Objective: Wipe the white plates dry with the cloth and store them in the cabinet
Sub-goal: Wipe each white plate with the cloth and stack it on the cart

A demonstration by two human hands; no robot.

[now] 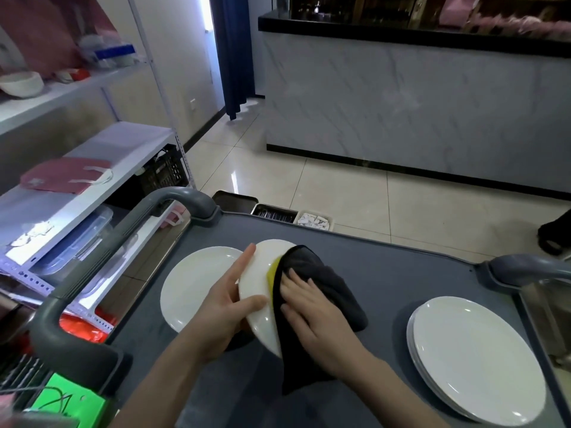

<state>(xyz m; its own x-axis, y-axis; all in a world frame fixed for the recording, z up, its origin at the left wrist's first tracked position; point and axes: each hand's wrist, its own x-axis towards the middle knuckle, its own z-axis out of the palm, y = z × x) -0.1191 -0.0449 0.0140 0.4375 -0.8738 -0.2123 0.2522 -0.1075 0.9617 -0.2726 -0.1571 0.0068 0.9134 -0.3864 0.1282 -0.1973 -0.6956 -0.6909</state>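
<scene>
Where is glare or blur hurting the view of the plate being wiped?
Head view: held plate, cloth, left hand and right hand read sharp; shelf at left is smeared; light glares off the floor tile; lens bends the counter edge; stacked plates carry small highlights only.

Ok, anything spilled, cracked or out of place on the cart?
Nothing stands out. The left hand holds a tilted plate while the right hand presses the cloth on it. A second plate lies flat beside it, and the stack looks steady. No chips or spills show.
</scene>
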